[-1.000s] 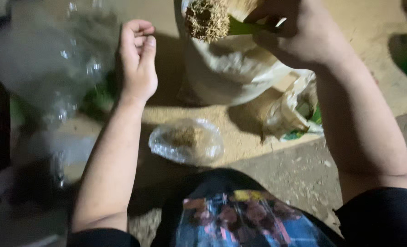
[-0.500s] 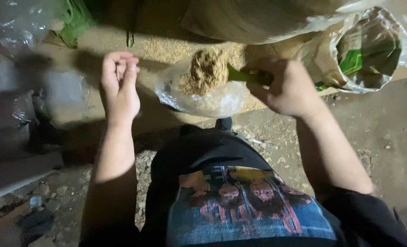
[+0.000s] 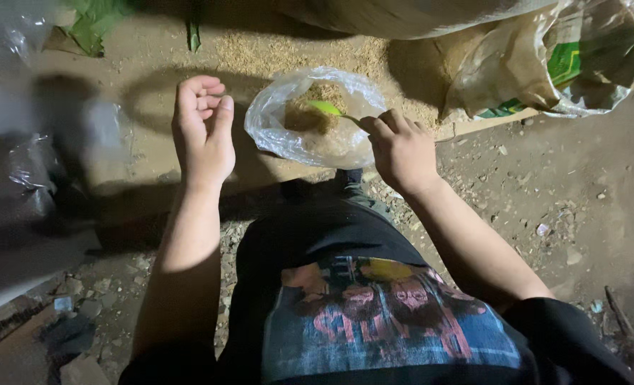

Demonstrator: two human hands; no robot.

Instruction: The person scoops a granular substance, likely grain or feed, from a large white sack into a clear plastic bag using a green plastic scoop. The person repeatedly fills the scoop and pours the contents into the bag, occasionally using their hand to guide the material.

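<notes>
On the packed earth just ahead of the person's knees sits a small clear plastic bag (image 3: 315, 120), its mouth spread open and its lower part filled with a tan, grainy meal heaped toward the middle. A green scoop (image 3: 328, 108) dips into that heap, its bowl resting on the grain, and the right hand (image 3: 401, 151) is closed around the scoop's handle at the bag's right edge, knuckles up. The left hand (image 3: 204, 132) hovers just to the left of the bag, apart from it, holding nothing, with the fingers curled loosely inward and the thumb alongside them. Loose grain (image 3: 260, 50) of the same tan colour is scattered over the ground behind the bag. Beyond that, along the top of the view, lies the side of a big pale sack (image 3: 402, 18); what it holds does not show. To the right of the small bag stands a larger crumpled plastic bag (image 3: 545, 68), dusty and translucent, with green packaging inside it. Green leaves (image 3: 92, 21) lie at the upper left, and crumpled clear plastic (image 3: 17, 171) lies in shadow along the left side. Stones and rubble cover the ground nearer the person.
</notes>
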